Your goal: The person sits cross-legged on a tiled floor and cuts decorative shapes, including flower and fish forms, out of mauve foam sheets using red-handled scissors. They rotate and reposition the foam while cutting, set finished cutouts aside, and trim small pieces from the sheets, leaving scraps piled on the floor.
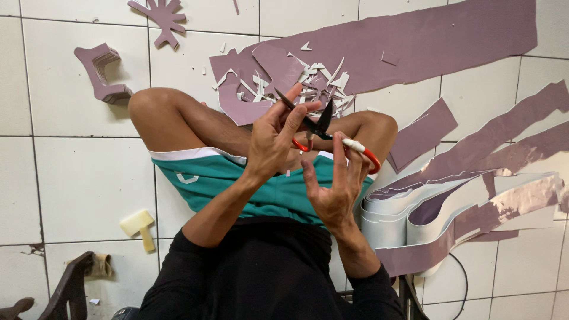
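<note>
I sit cross-legged on a white tiled floor (83, 178) in teal shorts. Above my lap I hold red-handled scissors (320, 125) with dark blades spread wide. My left hand (274, 139) pinches them near the pivot, its fingertips along one blade that points up and left. My right hand (336, 186) has its palm toward me and its fingers splayed, with the white-wrapped red handle loop (366, 153) against the fingertips. I cannot see any material between the blades.
A heap of pale offcuts (317, 83) lies on mauve foam sheets (415, 41) beyond my knees. Long mauve strips with white backing (427, 213) curl at my right. A stack of cut shapes (104, 74), a splayed cutout (163, 18) and a cream mallet-like tool (139, 228) lie to the left.
</note>
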### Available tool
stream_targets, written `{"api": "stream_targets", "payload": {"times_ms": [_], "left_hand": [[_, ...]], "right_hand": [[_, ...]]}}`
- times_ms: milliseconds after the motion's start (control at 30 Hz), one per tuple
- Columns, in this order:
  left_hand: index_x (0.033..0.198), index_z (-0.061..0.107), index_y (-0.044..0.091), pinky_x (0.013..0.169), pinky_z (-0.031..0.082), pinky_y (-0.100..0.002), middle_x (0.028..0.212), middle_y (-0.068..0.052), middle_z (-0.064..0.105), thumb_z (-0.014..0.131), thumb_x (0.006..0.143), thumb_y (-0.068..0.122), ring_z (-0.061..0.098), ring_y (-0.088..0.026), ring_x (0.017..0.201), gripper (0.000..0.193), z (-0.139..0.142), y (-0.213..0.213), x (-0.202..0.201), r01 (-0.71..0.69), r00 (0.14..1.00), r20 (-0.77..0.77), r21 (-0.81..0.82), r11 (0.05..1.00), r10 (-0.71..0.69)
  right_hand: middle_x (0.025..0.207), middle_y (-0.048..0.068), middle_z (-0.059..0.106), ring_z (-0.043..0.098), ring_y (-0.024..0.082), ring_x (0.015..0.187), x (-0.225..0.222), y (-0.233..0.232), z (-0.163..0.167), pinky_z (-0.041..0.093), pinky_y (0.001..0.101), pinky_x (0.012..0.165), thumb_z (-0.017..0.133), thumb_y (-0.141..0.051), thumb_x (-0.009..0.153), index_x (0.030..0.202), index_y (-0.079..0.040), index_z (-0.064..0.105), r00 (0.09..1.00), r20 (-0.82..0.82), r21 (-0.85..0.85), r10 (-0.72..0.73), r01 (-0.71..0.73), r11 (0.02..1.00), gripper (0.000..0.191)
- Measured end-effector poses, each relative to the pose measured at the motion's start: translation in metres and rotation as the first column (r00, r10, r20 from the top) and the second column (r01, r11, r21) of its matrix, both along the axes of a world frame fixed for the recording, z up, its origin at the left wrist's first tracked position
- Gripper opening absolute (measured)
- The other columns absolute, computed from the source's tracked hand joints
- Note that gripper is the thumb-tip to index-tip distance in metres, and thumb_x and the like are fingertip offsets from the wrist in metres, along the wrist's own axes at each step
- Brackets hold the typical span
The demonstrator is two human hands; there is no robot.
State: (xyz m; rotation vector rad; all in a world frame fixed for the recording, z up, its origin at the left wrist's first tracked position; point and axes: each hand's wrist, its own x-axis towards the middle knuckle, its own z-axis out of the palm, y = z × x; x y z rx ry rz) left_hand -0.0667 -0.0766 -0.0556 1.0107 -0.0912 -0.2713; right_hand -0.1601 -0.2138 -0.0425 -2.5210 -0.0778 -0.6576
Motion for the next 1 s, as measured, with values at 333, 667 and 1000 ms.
{"api": "stream_targets", "payload": {"times_ms": [333,667,1000], "left_hand": [[0.157,0.035,-0.007,0.096,0.058,-0.028,0.130,-0.015,0.071,0.064,0.105,0.018,0.068,-0.013,0.108,0.064,-0.007,-0.001,0.003,-0.043,0.997,0.067,0.152,0.988,0.033],[0.161,0.027,-0.003,0.097,0.057,-0.027,0.140,-0.014,0.064,0.055,0.109,0.012,0.064,-0.011,0.113,0.062,-0.004,0.008,0.004,0.063,0.995,0.074,0.096,0.993,-0.070],[0.144,0.054,-0.003,0.103,0.056,-0.034,0.131,-0.015,0.068,0.058,0.108,0.004,0.066,-0.023,0.122,0.037,-0.033,0.075,0.084,-0.337,0.929,0.300,0.444,0.830,0.217]], "right_hand": [[0.141,0.019,0.059,0.054,0.036,0.131,0.001,0.004,0.004,0.040,0.0477,0.114,0.084,-0.027,0.091,0.147,0.002,0.052,1.000,-0.011,0.002,0.024,-0.024,1.000,0.071],[0.135,0.018,0.059,0.056,0.034,0.126,0.003,0.005,0.007,0.042,0.0477,0.110,0.085,-0.026,0.090,0.149,0.002,0.048,0.999,-0.033,0.066,0.033,-0.030,0.997,0.075],[0.128,0.010,0.059,0.062,0.020,0.117,0.014,-0.041,-0.026,0.055,0.0344,0.103,0.076,0.001,0.089,0.156,0.002,0.037,0.905,-0.120,0.966,0.408,0.012,0.259,0.078]]}}
